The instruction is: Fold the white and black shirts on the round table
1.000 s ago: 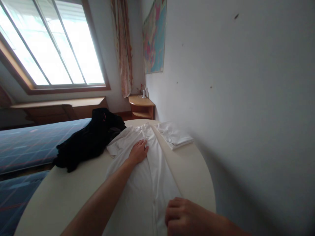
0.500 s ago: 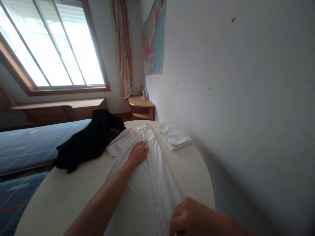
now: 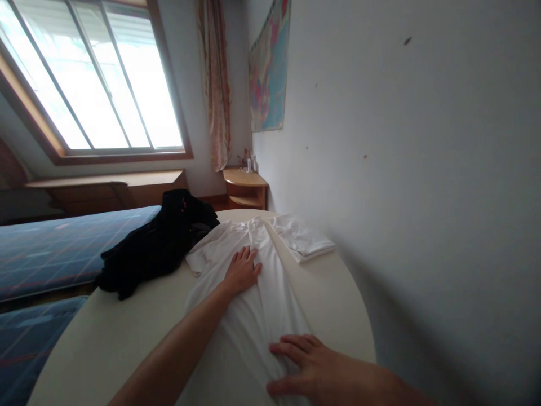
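A white garment, seemingly a shirt (image 3: 236,327), lies spread lengthwise over the round table (image 3: 105,338), its near end running out of view at the bottom. My left hand (image 3: 243,270) rests flat on its upper part, fingers spread. Lower down at the right edge of the cloth, my right hand (image 3: 300,361) is open, with fingers apart over the fabric. Beyond the shirt, to the right, sits a folded white garment (image 3: 302,237).
A heap of black clothing (image 3: 156,242) lies at the table's left edge. Beds with blue plaid covers (image 3: 76,237) stand to the left. The white wall (image 3: 401,197) rises close on the right. A small corner shelf (image 3: 245,179) stands behind the table.
My right hand has let go of the shirt's right edge and opened over the cloth. My left hand stays on the upper part, its fingers a little more spread. The view has shifted slightly.
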The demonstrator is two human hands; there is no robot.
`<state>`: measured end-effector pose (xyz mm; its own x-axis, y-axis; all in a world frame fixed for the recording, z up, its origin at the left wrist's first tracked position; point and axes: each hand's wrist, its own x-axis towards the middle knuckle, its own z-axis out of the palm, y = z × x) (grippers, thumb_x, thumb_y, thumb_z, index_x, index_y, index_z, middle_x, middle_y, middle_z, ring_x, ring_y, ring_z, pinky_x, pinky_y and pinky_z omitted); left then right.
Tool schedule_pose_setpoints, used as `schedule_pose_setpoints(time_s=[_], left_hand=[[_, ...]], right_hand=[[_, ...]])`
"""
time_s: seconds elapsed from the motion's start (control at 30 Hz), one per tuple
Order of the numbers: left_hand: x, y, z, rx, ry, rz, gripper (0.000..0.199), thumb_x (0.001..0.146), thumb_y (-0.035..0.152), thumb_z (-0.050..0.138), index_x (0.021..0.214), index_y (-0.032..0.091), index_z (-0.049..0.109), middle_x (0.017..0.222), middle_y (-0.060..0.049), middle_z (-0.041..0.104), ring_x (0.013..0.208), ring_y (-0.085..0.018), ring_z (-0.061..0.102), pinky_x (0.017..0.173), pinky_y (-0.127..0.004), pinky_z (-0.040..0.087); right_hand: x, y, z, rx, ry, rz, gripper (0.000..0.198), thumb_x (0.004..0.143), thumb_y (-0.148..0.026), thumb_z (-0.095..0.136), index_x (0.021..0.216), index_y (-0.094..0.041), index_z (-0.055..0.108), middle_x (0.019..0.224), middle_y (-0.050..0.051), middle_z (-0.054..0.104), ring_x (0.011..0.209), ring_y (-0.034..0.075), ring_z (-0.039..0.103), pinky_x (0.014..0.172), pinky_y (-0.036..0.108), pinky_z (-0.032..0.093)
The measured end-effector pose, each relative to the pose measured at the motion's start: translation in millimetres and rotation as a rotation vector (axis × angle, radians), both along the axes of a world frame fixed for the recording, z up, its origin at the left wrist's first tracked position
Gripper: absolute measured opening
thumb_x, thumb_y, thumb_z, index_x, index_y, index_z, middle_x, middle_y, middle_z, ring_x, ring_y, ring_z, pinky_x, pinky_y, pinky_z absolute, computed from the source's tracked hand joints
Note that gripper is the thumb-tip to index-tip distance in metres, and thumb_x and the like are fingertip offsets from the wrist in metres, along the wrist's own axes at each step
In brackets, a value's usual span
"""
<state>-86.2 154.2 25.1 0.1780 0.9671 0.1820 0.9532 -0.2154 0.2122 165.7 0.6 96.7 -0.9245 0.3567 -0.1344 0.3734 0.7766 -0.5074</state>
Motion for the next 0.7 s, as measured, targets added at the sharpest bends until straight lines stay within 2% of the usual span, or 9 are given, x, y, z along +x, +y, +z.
schedule_pose_setpoints(time_s=[0.1,0.17,0.2,0.27,0.33,0.4,0.53,0.7], left_hand=[[5.3,-11.1,-1.3,-0.007,0.010,-0.016,0.058,0.097,0.042,0.042,0.148,0.015,0.039,0.158,-0.017,0.033,0.148,-0.031,0.025,0.119,-0.046,0.020],[9.7,-21.0,-1.5,-0.008,0.017,-0.025,0.059,0.097,0.044,0.042,0.149,0.016,0.037,0.159,-0.016,0.032,0.149,-0.031,0.024,0.119,-0.048,0.020],[12.0,-26.4,-1.4,-0.006,0.020,-0.027,0.060,0.097,0.044,0.041,0.150,0.017,0.036,0.159,-0.016,0.031,0.149,-0.032,0.023,0.118,-0.049,0.020],[16.7,-37.4,-0.5,-0.005,0.027,-0.044,0.061,0.097,0.045,0.041,0.150,0.016,0.035,0.160,-0.018,0.030,0.149,-0.033,0.022,0.118,-0.051,0.020],[21.5,-47.4,0.7,-0.008,0.030,-0.072,0.062,0.096,0.045,0.042,0.151,0.015,0.035,0.160,-0.019,0.029,0.149,-0.034,0.021,0.118,-0.052,0.020],[25.7,-54.8,2.0,-0.015,0.016,-0.094,0.061,0.097,0.045,0.040,0.151,0.015,0.035,0.160,-0.019,0.029,0.149,-0.035,0.021,0.118,-0.052,0.021],[27.7,-60.7,5.5,-0.068,-0.050,-0.121,0.060,0.098,0.045,0.038,0.150,0.015,0.036,0.160,-0.018,0.030,0.149,-0.034,0.022,0.118,-0.051,0.024],[6.1,-55.5,17.7,-0.040,-0.074,-0.080,0.053,0.100,0.043,0.038,0.147,0.019,0.040,0.158,-0.013,0.036,0.148,-0.030,0.027,0.118,-0.048,0.026]], right_hand=[[-10.2,2.1,14.8,-0.024,-0.013,-0.047,0.047,0.085,-0.031,0.067,0.131,-0.031,0.062,0.124,0.008,0.068,0.114,0.027,0.063,0.097,0.038,0.048],[-19.3,11.5,18.2,0.003,0.010,-0.170,0.040,0.085,-0.039,0.067,0.123,-0.026,0.066,0.103,0.005,0.073,0.095,0.022,0.069,0.088,0.034,0.052],[-24.3,18.8,16.7,0.049,0.041,-0.246,0.035,0.087,-0.040,0.065,0.118,-0.024,0.067,0.101,0.005,0.073,0.093,0.022,0.069,0.088,0.034,0.052],[-34.5,38.0,7.4,0.180,0.150,-0.375,0.028,0.092,-0.035,0.060,0.115,-0.021,0.067,0.114,0.009,0.070,0.107,0.024,0.065,0.097,0.038,0.049],[-43.8,61.1,-7.7,0.284,0.260,-0.421,0.033,0.095,-0.030,0.052,0.125,-0.017,0.061,0.131,0.012,0.062,0.127,0.025,0.053,0.110,0.042,0.040],[-51.5,85.4,-24.4,0.338,0.315,-0.466,0.042,0.099,-0.028,0.040,0.136,-0.014,0.052,0.143,0.015,0.054,0.138,0.025,0.044,0.116,0.046,0.034],[-64.4,131.0,-48.9,0.378,0.314,-0.514,0.051,0.101,-0.031,0.028,0.143,-0.010,0.047,0.148,0.018,0.048,0.141,0.028,0.039,0.117,0.053,0.033],[-87.7,178.1,-54.5,0.349,0.177,-0.550,0.058,0.100,-0.033,0.028,0.148,-0.004,0.039,0.155,0.020,0.037,0.147,0.028,0.029,0.121,0.048,0.024]])
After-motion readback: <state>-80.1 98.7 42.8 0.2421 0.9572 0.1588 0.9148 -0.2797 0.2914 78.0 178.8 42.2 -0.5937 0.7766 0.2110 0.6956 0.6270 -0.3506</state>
